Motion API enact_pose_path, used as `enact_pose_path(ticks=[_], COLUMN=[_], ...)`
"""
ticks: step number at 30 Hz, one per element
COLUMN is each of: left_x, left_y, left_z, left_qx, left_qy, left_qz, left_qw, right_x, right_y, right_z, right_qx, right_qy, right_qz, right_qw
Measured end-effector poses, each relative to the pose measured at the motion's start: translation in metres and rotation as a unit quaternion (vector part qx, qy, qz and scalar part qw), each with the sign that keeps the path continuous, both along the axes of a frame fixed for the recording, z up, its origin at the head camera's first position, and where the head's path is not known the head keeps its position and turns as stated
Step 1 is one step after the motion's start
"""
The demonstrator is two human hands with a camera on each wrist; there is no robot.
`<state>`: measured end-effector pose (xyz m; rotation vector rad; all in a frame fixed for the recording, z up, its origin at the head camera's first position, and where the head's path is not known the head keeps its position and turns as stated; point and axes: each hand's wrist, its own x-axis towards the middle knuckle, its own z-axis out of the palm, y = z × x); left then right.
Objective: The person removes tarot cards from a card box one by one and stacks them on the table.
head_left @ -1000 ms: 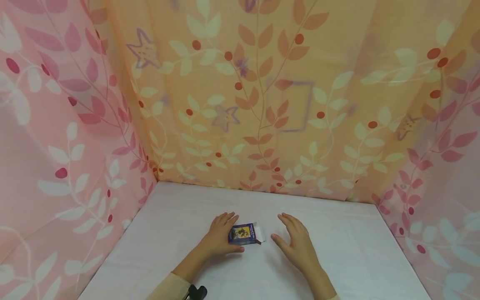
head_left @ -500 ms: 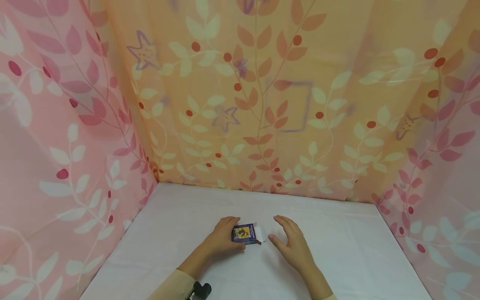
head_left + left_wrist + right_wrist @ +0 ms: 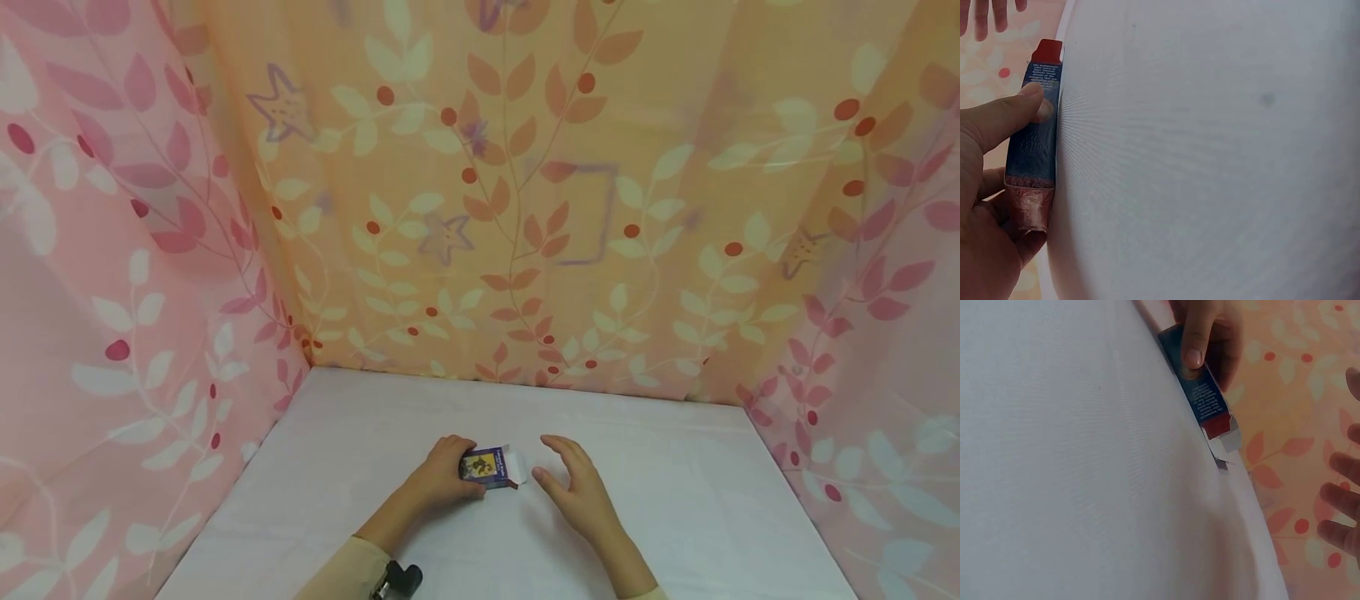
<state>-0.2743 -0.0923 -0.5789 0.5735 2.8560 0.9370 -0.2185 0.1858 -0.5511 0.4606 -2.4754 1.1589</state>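
A small dark-blue card box (image 3: 484,467) with a yellow picture on top lies flat on the white table. Its right end has white and red flaps standing out, seen close up on the box (image 3: 1204,394) in the right wrist view. My left hand (image 3: 442,475) grips the box's left part, thumb on the near side, fingers on the far side. In the left wrist view the thumb (image 3: 1029,100) presses the printed blue side. My right hand (image 3: 581,483) is just right of the flaps, apart from the box, its fingers loosely spread and holding nothing.
White cloth covers the table (image 3: 375,408). An orange leaf-patterned curtain (image 3: 525,250) hangs behind it, with pink curtains at the left (image 3: 150,292) and right. A black device (image 3: 405,577) sits at my left wrist.
My left hand has closed its fingers and thumb in on the box. My right hand has drifted slightly left, nearer the flaps.
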Motion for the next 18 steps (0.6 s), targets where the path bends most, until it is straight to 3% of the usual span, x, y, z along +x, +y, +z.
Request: enact_pose_path(ticks=[9, 18], left_x=[0.0008, 0.0016], left_y=[-0.0028, -0.0073], left_z=[0.0035, 0.0054], left_qx=[-0.001, 0.024], left_qy=[0.001, -0.001], left_qz=[-0.002, -0.002], left_qw=[1.0, 0.9997], right_x=[0.0005, 0.0051], right_y=[-0.0026, -0.0016], right_z=[-0.0006, 0.0006], right_qx=[-0.019, -0.021], right_qy=[-0.034, -0.017], right_qz=[-0.003, -0.007], right_qw=[0.9992, 0.9996])
